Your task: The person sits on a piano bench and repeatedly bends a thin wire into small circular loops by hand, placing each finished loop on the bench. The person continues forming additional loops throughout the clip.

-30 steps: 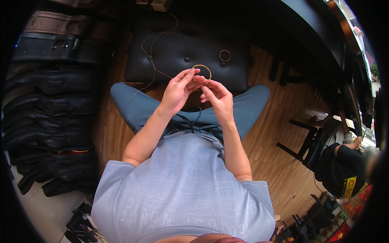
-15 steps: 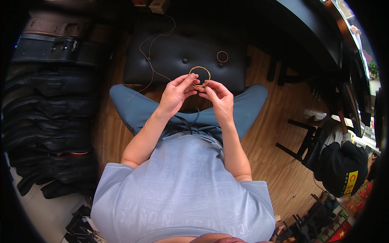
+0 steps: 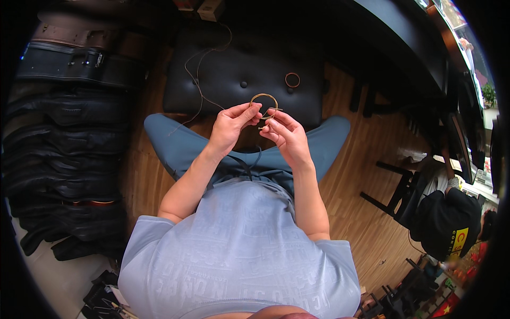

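Two bare hands meet at the upper centre of the frame, with a gold-coloured coil (image 3: 264,95) between them. Left hand (image 3: 229,127): thumb and forefinger are closed in a pinch on the coil's left side; the other fingers are curled, partly hidden behind. Right hand (image 3: 289,136): thumb and fingertips are closed at the coil's lower right; a short, thin end projects left from these fingers, and whether it is part of the coil cannot be told. The fingers cover the coil's lower arc. One thin string (image 3: 197,74) runs in loose loops at the upper left of centre, down to the left hand, where its junction with the coil is hidden; its tail over the trousers (image 3: 170,149) is faint. A smaller, copper-coloured ring (image 3: 292,86) lies on the black bench (image 3: 304,103), right of the coil; the bench's far edge is lost in shadow. A box (image 3: 211,9) is cut off at the top edge. Black cases (image 3: 64,141) fill the left side, their outlines merging. At the right edge, a person in black (image 3: 443,218) is partly visible beside a dark chair (image 3: 396,189).
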`<state>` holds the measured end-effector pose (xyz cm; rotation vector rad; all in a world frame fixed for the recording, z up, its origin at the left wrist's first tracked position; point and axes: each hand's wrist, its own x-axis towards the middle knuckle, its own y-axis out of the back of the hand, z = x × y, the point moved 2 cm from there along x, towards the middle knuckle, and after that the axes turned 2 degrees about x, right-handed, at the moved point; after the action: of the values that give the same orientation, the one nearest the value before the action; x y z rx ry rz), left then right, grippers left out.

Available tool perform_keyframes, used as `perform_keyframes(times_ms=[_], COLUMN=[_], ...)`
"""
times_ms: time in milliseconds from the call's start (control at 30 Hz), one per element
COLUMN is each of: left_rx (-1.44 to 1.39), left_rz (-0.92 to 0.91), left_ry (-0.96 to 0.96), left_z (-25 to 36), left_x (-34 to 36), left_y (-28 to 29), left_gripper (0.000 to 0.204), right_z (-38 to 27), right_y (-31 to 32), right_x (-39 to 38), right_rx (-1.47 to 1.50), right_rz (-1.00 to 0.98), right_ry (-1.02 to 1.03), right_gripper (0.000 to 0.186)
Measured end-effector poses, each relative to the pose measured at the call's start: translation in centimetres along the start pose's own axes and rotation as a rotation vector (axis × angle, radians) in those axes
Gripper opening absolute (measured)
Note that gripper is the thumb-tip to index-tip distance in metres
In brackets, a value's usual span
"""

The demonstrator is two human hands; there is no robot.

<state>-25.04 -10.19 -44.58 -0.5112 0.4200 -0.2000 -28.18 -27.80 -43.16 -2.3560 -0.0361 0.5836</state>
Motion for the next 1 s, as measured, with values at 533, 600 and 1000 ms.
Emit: perform_keyframes(times_ms=[533,600,1000], left_rx=[-0.292,-0.221,-0.004], left_rz=[-0.258,-0.35,-0.223], left_ry=[0.169,0.083,0.007], left_z=[0.5,1.1,0.9], left_x=[0.3,-0.1,0.4], left_y=[-0.9,-1.5,-1.5], left_gripper=[0.028,0.032,0.021], right_z=[1.3,1.2,1.0], right_y=[1.1,1.3,1.7], right_x=[0.8,0.9,0.7], right_rx=[0.162,0.25,0.222], right_rz=[-0.03,-0.044,-0.097], right_ry=[0.089,0.049,0.023], right_gripper=[0.014,0.014,0.015])
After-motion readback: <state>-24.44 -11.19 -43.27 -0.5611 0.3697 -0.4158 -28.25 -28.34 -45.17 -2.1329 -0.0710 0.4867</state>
